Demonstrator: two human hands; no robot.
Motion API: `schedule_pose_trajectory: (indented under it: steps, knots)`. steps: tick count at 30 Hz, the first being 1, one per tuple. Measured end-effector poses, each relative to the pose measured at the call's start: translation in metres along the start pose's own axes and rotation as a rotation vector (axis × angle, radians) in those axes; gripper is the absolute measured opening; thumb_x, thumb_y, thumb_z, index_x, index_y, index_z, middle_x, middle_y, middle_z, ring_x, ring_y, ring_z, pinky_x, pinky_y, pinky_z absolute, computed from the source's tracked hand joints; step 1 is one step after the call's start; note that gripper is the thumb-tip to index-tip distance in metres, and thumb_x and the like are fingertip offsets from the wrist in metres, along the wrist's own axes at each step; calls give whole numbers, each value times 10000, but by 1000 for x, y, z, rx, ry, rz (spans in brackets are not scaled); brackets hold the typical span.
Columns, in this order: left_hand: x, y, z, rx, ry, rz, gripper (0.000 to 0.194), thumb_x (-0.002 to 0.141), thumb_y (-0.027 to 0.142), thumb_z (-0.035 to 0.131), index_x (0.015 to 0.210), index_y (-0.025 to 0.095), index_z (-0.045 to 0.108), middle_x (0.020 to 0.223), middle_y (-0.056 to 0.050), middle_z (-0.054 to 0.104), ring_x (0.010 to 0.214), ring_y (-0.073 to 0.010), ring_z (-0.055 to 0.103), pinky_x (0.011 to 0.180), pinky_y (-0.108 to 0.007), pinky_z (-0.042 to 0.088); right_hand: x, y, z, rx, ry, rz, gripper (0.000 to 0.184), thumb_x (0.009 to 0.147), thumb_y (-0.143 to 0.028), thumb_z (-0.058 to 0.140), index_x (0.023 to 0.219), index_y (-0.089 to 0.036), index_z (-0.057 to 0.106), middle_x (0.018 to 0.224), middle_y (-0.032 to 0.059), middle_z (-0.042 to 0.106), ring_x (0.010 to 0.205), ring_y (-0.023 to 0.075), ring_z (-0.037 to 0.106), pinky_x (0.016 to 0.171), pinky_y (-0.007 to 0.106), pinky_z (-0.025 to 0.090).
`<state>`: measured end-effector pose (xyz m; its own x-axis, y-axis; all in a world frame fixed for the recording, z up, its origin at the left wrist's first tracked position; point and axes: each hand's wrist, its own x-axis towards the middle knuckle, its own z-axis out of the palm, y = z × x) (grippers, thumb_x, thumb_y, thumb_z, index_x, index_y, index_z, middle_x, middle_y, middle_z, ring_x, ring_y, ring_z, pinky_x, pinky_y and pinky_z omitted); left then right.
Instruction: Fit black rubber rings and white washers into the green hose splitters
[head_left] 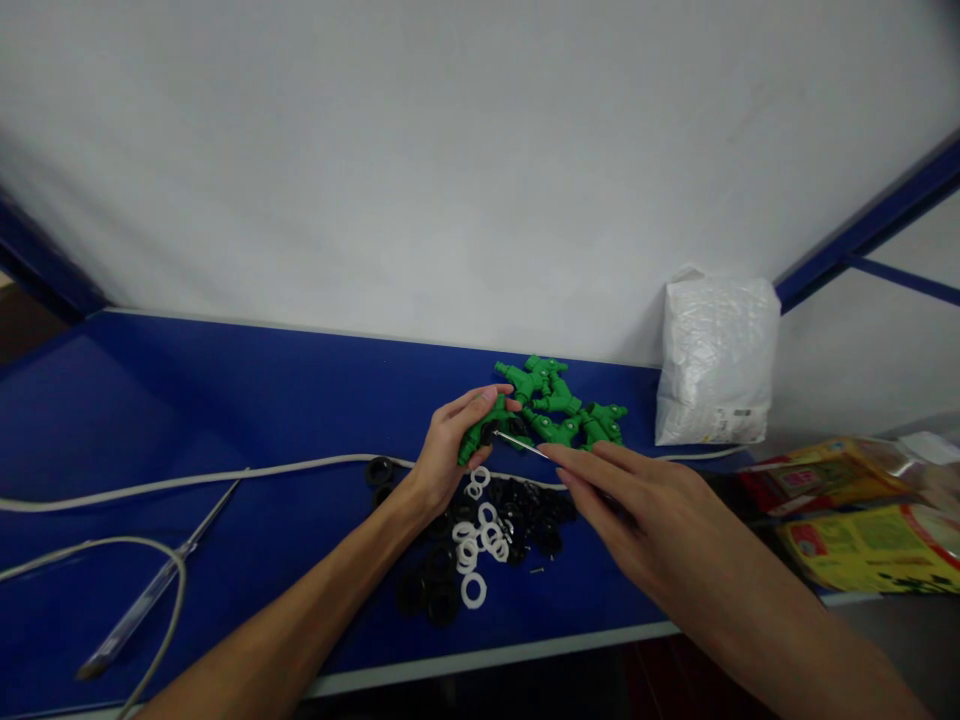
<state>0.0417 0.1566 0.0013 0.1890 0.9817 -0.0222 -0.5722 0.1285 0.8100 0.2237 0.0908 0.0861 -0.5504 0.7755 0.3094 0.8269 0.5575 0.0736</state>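
Note:
My left hand (444, 450) is closed around a green plastic pipe fitting (474, 440), which has a dark round part on the side toward my right hand. A thin metal screwdriver shaft (523, 445) runs from the fingers of my right hand (637, 500), its tip at that dark part; the handle is hidden in my grip. Just behind the held piece lies a group of similar green fittings (556, 432). Below my hands are white ring washers (473, 590), black rings (442, 603) and a heap of small black parts (536, 505). A tiny screw (537, 570) lies near them.
A pale cable (300, 465) crosses the blue table (225, 390). At the left lie a long clear-handled tool (150, 595) and a looped cord (182, 590). A white plastic package (716, 360) stands at the back right, near colourful packets (874, 550).

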Motion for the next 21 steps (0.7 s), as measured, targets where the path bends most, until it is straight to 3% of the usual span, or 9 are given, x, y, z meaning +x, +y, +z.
schedule_pose_trajectory:
  steps: [5, 9, 12, 15, 18, 21]
  knots:
    - [1, -2, -2, 50, 28, 13, 402, 830, 466, 726, 1056, 137, 765, 985, -104, 746, 469, -30, 409, 379, -195, 195, 8, -5, -12, -298, -50, -143, 460, 770, -39, 586, 1178, -205, 717, 757, 48, 721, 429, 175, 607, 350, 267, 386]
    - [1, -2, -2, 41, 36, 13, 422, 828, 476, 725, 1062, 127, 764, 993, -116, 746, 490, -40, 435, 382, -197, 194, 18, -16, -20, -446, -35, -206, 563, 646, 56, 535, 1149, -125, 711, 821, 120, 732, 574, 235, 689, 448, 308, 491]
    - [1, 1, -2, -9, 14, -32, 414, 839, 476, 710, 1041, 119, 766, 961, -107, 752, 434, -10, 363, 395, -208, 204, 29, -22, -26, -434, -65, -249, 452, 713, 24, 529, 1106, -116, 703, 877, 156, 745, 667, 272, 713, 538, 355, 548]
    - [2, 2, -3, -78, -24, -107, 388, 838, 461, 704, 998, 113, 770, 792, -58, 734, 394, -3, 304, 409, -213, 224, 41, -28, -33, -406, -130, -230, 347, 802, -51, 541, 1105, -144, 681, 920, 167, 745, 666, 264, 689, 533, 356, 523]
    - [3, 2, -6, -146, -34, -153, 310, 811, 422, 719, 854, 118, 767, 652, -17, 669, 407, -26, 343, 400, -212, 207, 52, -34, -40, -389, -139, -236, 276, 836, -93, 555, 1064, -178, 684, 932, 151, 742, 654, 238, 663, 537, 343, 493]
    - [5, 2, -9, -173, -15, -163, 222, 794, 352, 717, 799, 134, 758, 686, -28, 682, 468, -59, 423, 416, -214, 250, 60, -39, -47, -358, -145, -281, 172, 844, -111, 575, 931, -186, 703, 907, 143, 739, 679, 243, 663, 549, 345, 474]
